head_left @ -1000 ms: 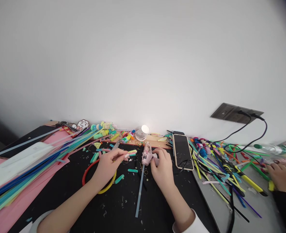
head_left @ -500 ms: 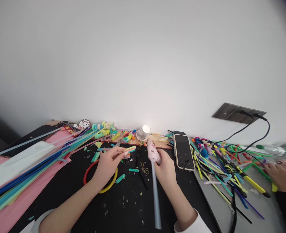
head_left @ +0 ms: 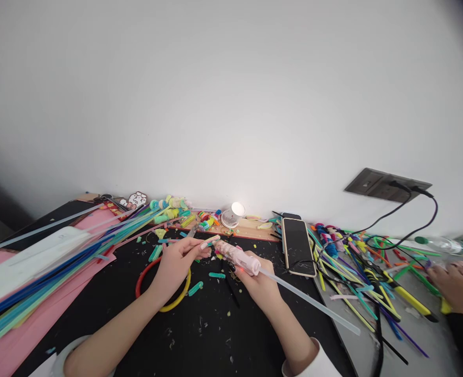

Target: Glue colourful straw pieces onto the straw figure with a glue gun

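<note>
My right hand [head_left: 261, 285] is closed around a pink hot glue gun [head_left: 239, 257], whose long translucent glue stick [head_left: 313, 301] sticks out behind it to the right. The gun's nozzle points left at my left fingertips. Between thumb and fingers, my left hand [head_left: 180, 262] pinches a short piece of pipe cleaner [head_left: 211, 241]; nozzle and piece are close, and I cannot tell whether they touch. Under my left wrist lies a red and yellow ring [head_left: 182, 298]. Cut teal pipe cleaner pieces [head_left: 195, 288] are scattered on the black mat [head_left: 200, 340].
A paper cup [head_left: 237, 210] stands by the wall. A phone [head_left: 298, 246] lies right of my hands, before tangled pipe cleaners and yellow-handled pliers [head_left: 410, 299]. Long pipe cleaners [head_left: 78, 267] cover the left side. Another person's hand [head_left: 457, 288] rests at far right.
My right hand has swung the glue gun so its nozzle points left, close to the pinched piece. The glue stick now trails to the right. My left hand has barely moved.
</note>
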`<move>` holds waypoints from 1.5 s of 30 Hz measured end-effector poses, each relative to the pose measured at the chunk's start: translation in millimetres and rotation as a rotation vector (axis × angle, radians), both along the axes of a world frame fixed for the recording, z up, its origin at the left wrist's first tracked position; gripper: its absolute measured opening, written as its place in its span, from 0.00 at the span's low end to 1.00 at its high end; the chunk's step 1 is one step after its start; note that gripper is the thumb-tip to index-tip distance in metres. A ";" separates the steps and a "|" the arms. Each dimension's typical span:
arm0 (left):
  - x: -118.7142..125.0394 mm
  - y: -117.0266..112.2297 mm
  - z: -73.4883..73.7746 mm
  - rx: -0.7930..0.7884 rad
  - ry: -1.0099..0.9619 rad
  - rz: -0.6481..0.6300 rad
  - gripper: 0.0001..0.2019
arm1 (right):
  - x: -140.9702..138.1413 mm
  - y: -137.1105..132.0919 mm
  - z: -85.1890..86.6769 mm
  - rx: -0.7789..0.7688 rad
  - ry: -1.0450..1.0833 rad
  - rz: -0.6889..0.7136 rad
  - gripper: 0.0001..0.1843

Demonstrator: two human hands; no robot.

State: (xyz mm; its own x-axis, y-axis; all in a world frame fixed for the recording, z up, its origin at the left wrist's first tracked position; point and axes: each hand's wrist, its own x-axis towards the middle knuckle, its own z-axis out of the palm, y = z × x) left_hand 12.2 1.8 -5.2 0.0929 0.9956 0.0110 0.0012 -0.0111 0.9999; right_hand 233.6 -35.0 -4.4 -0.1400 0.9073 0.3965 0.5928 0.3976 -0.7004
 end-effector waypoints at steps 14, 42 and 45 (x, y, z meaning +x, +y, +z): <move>0.5 -2.1 3.7 0.008 0.003 0.011 0.18 | -2.3 0.5 0.2 -0.002 -0.008 -0.028 0.09; -1.9 -3.0 3.7 0.054 0.041 0.041 0.16 | 6.7 3.4 -1.9 -0.061 -0.353 -0.299 0.03; -2.5 -2.6 2.9 0.059 0.049 0.056 0.15 | 7.1 3.5 -1.8 -0.040 -0.483 -0.345 0.11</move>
